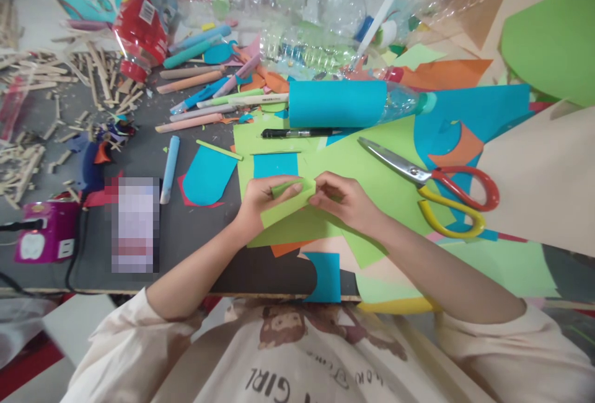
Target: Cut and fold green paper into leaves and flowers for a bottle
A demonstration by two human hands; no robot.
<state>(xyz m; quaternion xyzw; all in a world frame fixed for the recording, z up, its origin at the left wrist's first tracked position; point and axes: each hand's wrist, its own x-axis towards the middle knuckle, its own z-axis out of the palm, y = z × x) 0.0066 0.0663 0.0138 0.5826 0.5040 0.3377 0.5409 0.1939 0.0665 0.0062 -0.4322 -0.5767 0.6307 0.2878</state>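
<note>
Between my two hands is a folded strip of light green paper point(283, 209). My left hand point(260, 198) grips it, thumb lying along the top. At its right end, the fingertips of my right hand point(341, 198) pinch the edge. Below them lies a larger green sheet point(367, 173), and a blue paper piece point(276, 165) rests just beyond my left hand. Farther back, a plastic bottle wrapped in blue paper point(337, 103) lies on its side, with a black pen point(302, 133) in front. Scissors with red and yellow handles point(418, 177) lie open to the right.
Felt pens point(199, 87) and clear plastic bottles point(316, 12) crowd the back. At left are wooden sticks point(32, 161), a blue glue gun point(93, 164), a purple box point(46, 231) and a blurred phone point(135, 224). Paper scraps point(328, 276) reach the table's front edge.
</note>
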